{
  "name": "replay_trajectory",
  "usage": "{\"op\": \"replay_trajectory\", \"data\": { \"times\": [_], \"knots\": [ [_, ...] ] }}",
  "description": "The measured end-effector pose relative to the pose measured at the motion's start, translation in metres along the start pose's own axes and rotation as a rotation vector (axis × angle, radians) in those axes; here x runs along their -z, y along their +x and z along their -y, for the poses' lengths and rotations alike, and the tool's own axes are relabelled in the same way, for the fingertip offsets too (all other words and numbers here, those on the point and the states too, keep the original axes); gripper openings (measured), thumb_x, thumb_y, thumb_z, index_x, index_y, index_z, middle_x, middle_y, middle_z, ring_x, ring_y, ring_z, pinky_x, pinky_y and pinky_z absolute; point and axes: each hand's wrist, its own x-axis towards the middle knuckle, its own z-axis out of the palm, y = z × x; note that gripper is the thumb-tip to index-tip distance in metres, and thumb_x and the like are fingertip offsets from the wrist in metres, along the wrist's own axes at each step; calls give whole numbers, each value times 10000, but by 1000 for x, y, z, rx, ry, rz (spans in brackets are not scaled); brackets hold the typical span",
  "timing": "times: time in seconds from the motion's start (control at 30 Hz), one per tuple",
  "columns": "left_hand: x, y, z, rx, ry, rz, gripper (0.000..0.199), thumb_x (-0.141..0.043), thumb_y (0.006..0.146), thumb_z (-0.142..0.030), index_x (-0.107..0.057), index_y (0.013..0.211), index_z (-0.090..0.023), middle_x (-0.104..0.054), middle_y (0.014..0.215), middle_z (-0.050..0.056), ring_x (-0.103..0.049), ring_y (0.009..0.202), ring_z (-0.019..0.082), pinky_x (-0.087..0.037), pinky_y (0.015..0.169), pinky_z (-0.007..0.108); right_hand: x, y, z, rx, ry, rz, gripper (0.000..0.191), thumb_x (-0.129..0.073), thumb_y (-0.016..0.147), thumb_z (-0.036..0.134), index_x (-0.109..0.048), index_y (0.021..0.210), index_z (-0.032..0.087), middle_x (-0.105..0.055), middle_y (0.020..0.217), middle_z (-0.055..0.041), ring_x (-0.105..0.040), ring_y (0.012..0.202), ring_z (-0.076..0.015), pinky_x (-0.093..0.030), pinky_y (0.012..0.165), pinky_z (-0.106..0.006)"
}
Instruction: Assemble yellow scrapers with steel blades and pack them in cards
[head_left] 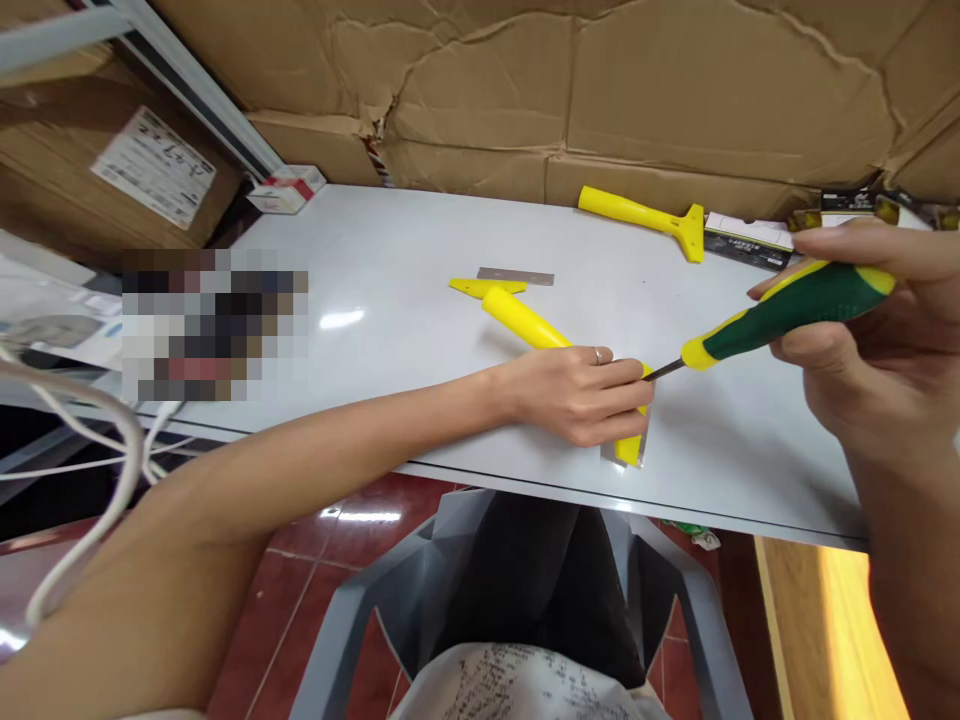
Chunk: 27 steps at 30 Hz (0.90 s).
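Note:
My left hand (581, 395) is closed over a yellow scraper (525, 318), pressing it to the white table. Its tubular handle sticks out to the upper left, and a metal blade edge shows by its head below my fingers. My right hand (885, 350) grips a green and yellow screwdriver (787, 315). The screwdriver's shaft slants down to the left, its tip at the scraper's head beside my left fingertips; exact contact is hidden. Beyond the handle lie a loose yellow blade cover (487, 288) and a flat metal blade (517, 276).
Another yellow scraper (637, 212) lies at the back of the table (405, 240), beside a black and white box (746, 240). A small red and white box (286, 190) stands at the back left corner. Cardboard (480, 110) walls the rear; white cables (124, 470) hang at left.

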Motion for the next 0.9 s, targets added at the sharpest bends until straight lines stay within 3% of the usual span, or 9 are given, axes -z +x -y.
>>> {"op": "replay_trajectory", "data": {
  "times": [0.1, 0.2, 0.27, 0.4, 0.47, 0.57, 0.67, 0.8, 0.9],
  "knots": [
    [2, 0, 0, -14, 3, 12, 223, -641, 973, -130, -562, 773, -189, -621, 755, 5, -600, 690, 132, -372, 532, 274, -2, 1, 5, -35, 51, 57, 489, -782, 842, 508, -746, 1323, 424, -783, 1065, -66, -670, 684, -241, -484, 381, -366],
    [2, 1, 1, -12, 12, 10, 230, -637, 979, -137, -556, 772, -197, -622, 748, -9, -609, 692, 128, -380, 529, 267, 2, 2, 8, -152, 230, 239, 665, -778, 840, 305, -621, 1478, 407, -747, 1269, -89, -737, 764, -259, -425, 280, -313],
    [1, 1, 1, -3, 7, -13, 233, -644, 973, -141, -549, 769, -203, -610, 733, -18, -610, 686, 128, -379, 520, 263, 5, 2, 7, -170, 269, 290, 769, -842, 749, 185, -639, 1458, 402, -768, 1182, -93, -777, 879, -320, -452, 269, -309],
    [-2, 0, 0, 16, 10, -18, 214, -665, 953, -140, -547, 785, -202, -608, 730, -12, -616, 687, 137, -381, 512, 263, 1, 0, 4, -136, 205, 129, 661, -939, 644, 168, -772, 1226, 432, -749, 849, -38, -777, 735, -296, -379, 215, -263],
    [-2, 0, -3, 35, 24, -11, 216, -672, 944, -135, -541, 787, -203, -601, 725, -9, -610, 678, 141, -371, 504, 265, -4, -2, 4, -179, 166, 17, 587, -962, 641, 201, -795, 1170, 393, -742, 842, -26, -775, 720, -263, -454, 265, -258],
    [-3, 0, -7, 61, 50, -1, 212, -674, 943, -143, -541, 787, -198, -596, 724, -4, -607, 680, 146, -373, 509, 269, -11, -3, 3, -230, 89, -107, 549, -1006, 604, 255, -816, 1115, 314, -731, 880, -15, -790, 774, -243, -632, 468, -302],
    [-1, 1, -10, 66, 68, 14, 217, -645, 969, -166, -541, 782, -201, -602, 736, -1, -605, 699, 145, -385, 528, 270, -15, -4, 4, -176, 55, -133, 573, -1019, 588, 319, -808, 1119, 291, -736, 1013, -37, -787, 775, -228, -626, 486, -292],
    [1, 2, -7, -5, 68, 20, 223, -618, 997, -187, -562, 783, -207, -631, 782, -8, -623, 750, 136, -411, 568, 260, -15, -5, 7, -149, 167, 19, 495, -850, 846, 410, -701, 1317, 410, -679, 912, -23, -724, 723, -176, -480, 344, -213],
    [2, 1, -4, -40, 35, 20, 221, -599, 1013, -187, -583, 794, -209, -627, 780, -18, -622, 742, 124, -409, 564, 252, -8, -5, 10, -252, 252, 185, 559, -773, 908, 296, -607, 1400, 505, -672, 990, -29, -749, 947, -241, -506, 342, -235]
  ]
}}
